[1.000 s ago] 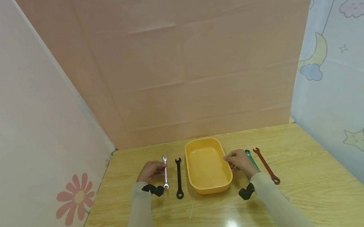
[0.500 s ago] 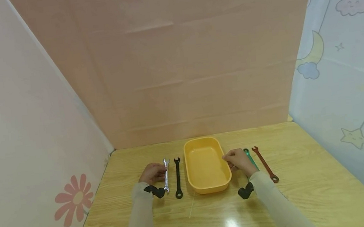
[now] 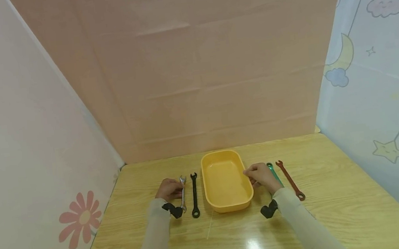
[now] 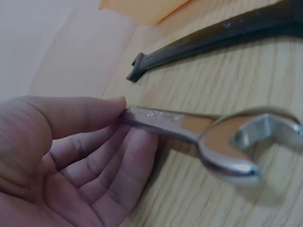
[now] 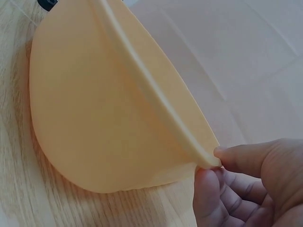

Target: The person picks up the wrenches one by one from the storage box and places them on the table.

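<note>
My left hand (image 3: 170, 189) pinches a silver double open-ended wrench (image 3: 183, 194) between thumb and fingers, left of the yellow plastic tub. In the left wrist view, one open end of this wrench (image 4: 227, 151) points away from the hand, over the table. A black combination wrench (image 3: 195, 196) lies beside it, between the hand and the tub. With thumb and fingers, my right hand (image 3: 263, 176) grips the right rim of the tub (image 3: 230, 208), which stands upright on the table. The right wrist view shows the thumb on top of the rim (image 5: 161, 109) and fingers below.
A green wrench (image 3: 275, 173), partly hidden by the right hand and sleeve, lies to the right. Beyond it lies a red combination wrench (image 3: 290, 180). The wooden table (image 3: 338, 191) meets a brown backdrop (image 3: 216, 78) behind, with patterned walls at both sides.
My left hand and the silver wrench have shifted slightly nearer to me and to the right, toward the black wrench. The right hand keeps its grip on the tub's rim.
</note>
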`<state>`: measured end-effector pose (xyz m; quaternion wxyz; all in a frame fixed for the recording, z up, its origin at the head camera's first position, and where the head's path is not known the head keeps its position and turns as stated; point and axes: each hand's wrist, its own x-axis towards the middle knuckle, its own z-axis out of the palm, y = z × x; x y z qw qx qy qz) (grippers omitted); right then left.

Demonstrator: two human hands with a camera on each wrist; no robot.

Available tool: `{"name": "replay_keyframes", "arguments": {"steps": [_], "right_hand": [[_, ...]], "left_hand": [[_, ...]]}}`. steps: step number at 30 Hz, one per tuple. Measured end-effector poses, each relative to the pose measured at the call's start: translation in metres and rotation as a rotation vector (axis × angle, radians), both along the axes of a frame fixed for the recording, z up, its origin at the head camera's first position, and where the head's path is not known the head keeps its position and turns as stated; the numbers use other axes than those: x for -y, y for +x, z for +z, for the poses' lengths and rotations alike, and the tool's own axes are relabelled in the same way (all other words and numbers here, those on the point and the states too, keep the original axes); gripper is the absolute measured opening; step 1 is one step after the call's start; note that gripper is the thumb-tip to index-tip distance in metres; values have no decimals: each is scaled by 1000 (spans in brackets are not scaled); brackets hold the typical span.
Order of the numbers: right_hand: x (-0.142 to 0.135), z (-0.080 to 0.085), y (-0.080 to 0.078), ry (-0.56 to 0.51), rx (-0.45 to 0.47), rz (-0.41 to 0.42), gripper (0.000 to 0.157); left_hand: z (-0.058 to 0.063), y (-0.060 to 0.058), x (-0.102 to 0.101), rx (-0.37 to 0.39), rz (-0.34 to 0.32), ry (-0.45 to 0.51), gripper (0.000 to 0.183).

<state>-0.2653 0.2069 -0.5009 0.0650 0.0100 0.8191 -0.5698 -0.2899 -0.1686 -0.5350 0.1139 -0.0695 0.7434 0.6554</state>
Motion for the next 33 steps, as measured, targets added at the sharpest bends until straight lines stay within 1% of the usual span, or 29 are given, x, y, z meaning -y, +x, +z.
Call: {"name": "replay_keyframes", "arguments": {"steps": [7, 10, 17, 20, 22, 26, 33], "right_hand": [[1, 2, 5, -5, 9, 3, 22], [1, 2, 6, 2, 5, -5, 21], [2, 3, 5, 5, 2, -10, 21], [2, 2, 4, 1, 7, -12, 20], [1, 2, 4, -2, 6, -12, 20], [1, 1, 3, -16, 1, -8, 20], [0, 1, 4, -36, 3, -1, 22]], "left_hand": [[-1, 2, -5, -44, 0, -122, 11], [-2, 1, -6, -67, -2, -157, 10], [-4, -3, -7, -101, 35, -212, 6], [-5, -5, -8, -111, 45, -253, 8], [-6, -5, -9, -131, 42, -306, 10], [-7, -6, -10, -158, 37, -357, 11], [-8, -6, -10, -168, 33, -353, 12]]}}
